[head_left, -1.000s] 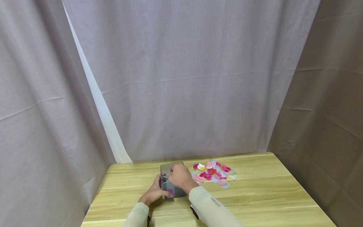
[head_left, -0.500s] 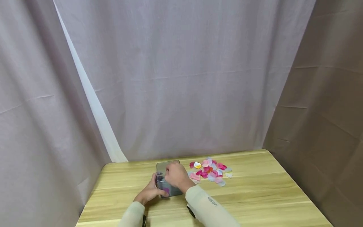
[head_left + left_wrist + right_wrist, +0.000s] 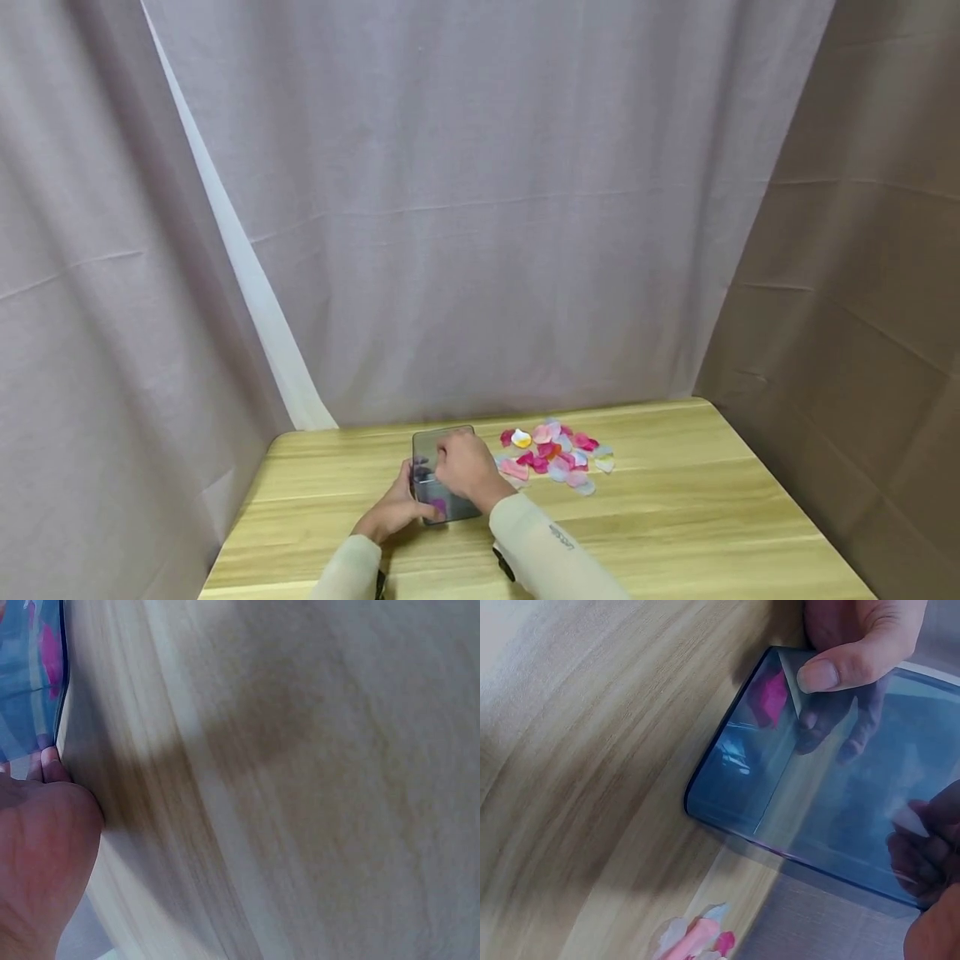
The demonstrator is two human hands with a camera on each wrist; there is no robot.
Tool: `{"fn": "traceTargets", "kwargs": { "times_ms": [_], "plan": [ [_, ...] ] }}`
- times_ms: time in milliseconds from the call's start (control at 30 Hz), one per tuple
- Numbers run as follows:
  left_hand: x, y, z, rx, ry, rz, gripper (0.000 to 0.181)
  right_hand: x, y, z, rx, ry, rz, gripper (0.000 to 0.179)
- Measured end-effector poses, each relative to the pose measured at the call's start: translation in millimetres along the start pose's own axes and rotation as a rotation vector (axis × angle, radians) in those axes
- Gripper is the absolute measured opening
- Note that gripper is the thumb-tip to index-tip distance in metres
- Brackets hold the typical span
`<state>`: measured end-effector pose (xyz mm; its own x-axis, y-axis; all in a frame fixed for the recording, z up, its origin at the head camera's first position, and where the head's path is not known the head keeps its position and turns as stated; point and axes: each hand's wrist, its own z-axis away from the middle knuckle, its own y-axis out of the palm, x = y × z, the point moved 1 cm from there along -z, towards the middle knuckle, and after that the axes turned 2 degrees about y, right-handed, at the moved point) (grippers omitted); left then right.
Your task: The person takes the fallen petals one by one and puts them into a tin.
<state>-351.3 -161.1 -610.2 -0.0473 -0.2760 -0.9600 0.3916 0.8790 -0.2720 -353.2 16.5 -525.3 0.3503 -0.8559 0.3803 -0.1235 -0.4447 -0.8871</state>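
A smoky, see-through plastic box (image 3: 456,505) is tilted on the table in the head view. My left hand (image 3: 396,509) grips its near left corner, with the thumb on the near face and other fingers visible through the plastic in the right wrist view. A magenta petal (image 3: 769,699) lies inside, at the end by that thumb. My right hand (image 3: 467,467) is at the box's far part, fingers curled. Through the tinted wall, those fingers (image 3: 922,859) appear to pinch a small pale petal (image 3: 910,820); its outline is partly hidden.
Right of the box, a loose scatter of pink, red, white and pale blue petals (image 3: 555,452) lies on the wooden table (image 3: 675,508). Grey curtains (image 3: 480,250) hang behind the table and at both sides.
The head view has shifted slightly, so everything sits a little further left than a second ago. Both hands keep nearly the same pose at the box, and the scattered petals lie as before.
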Motion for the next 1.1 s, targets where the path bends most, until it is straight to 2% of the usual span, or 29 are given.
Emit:
{"fn": "traceTargets", "kwargs": {
  "times_ms": [100, 167, 300, 367, 500, 633, 800, 900, 1000, 1100],
  "plan": [
    [-2.3, -1.1, 0.3, -0.005, -0.015, 0.009, 0.104, 1.2, -3.2, 2.2, -0.007, -0.01, -0.032, 0.027],
    [-3.4, -1.7, 1.1, -0.017, -0.024, 0.017, 0.103, 1.6, -4.4, 4.1, -0.03, -0.044, -0.057, 0.028],
    [-4.2, -2.1, 3.0, -0.035, -0.036, 0.037, 0.102, 0.9, -7.2, 15.7, -0.152, -0.153, -0.082, 0.026],
    [-2.8, -1.7, 2.9, -0.04, -0.035, 0.045, 0.103, -0.5, -8.3, 26.2, -0.23, -0.183, -0.08, 0.026],
    [-1.8, 0.5, 1.4, -0.044, -0.042, 0.05, 0.104, -3.1, -13.5, 52.3, -0.329, -0.171, -0.139, 0.031],
    [-5.6, 1.9, -0.5, -0.031, -0.026, 0.044, 0.104, -4.4, -21.8, 73.4, -0.396, -0.155, -0.195, 0.034],
    [-5.3, 2.0, -1.0, -0.028, -0.021, 0.06, 0.103, -5.0, -29.4, 90.3, -0.47, -0.164, -0.18, 0.028],
    [-4.9, 3.1, -1.5, -0.03, -0.017, 0.069, 0.102, -9.5, -31.3, 97.9, -0.52, -0.202, -0.162, 0.023],
    [-5.9, 4.1, -0.9, -0.036, -0.019, 0.066, 0.103, -20.3, -29.8, 103.1, -0.516, -0.218, -0.147, 0.018],
    [-5.9, 4.4, 0.1, -0.03, -0.023, 0.06, 0.104, -39.4, -24.3, 105.0, -0.418, -0.132, -0.148, 0.013]
  ]
}}
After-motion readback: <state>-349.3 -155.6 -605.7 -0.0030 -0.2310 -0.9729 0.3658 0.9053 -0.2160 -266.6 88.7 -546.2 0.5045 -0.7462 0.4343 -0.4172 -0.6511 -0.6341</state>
